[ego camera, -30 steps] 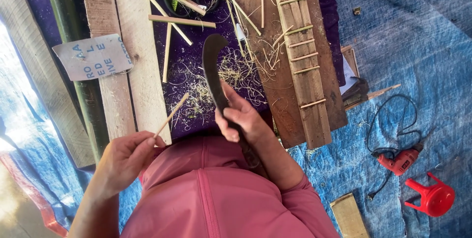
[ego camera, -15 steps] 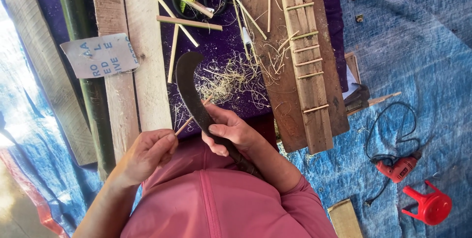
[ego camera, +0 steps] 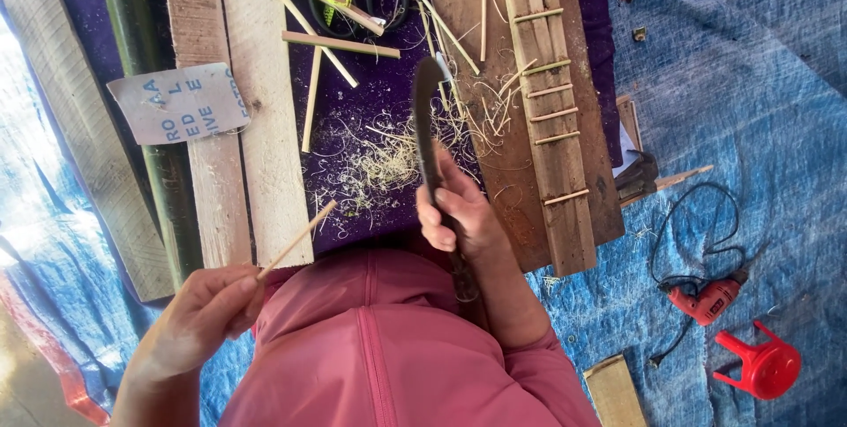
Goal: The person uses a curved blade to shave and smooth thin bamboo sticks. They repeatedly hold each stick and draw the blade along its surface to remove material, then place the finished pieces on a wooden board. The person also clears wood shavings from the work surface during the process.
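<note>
Knife (ego camera: 430, 131) in right hand (ego camera: 459, 215) — one stick (ego camera: 296, 240) left.

Shavings (ego camera: 388, 158) on cloth (ego camera: 371, 101) between planks (ego camera: 238, 127) left and slatted board (ego camera: 551, 109) right. Drill (ego camera: 706, 299), stool (ego camera: 763, 365) on tarp (ego camera: 750, 83) far right.

The right hand (ego camera: 459, 211) grips a curved knife (ego camera: 427, 123); the left hand (ego camera: 207, 308) pinches a thin bamboo stick (ego camera: 296, 240).
</note>
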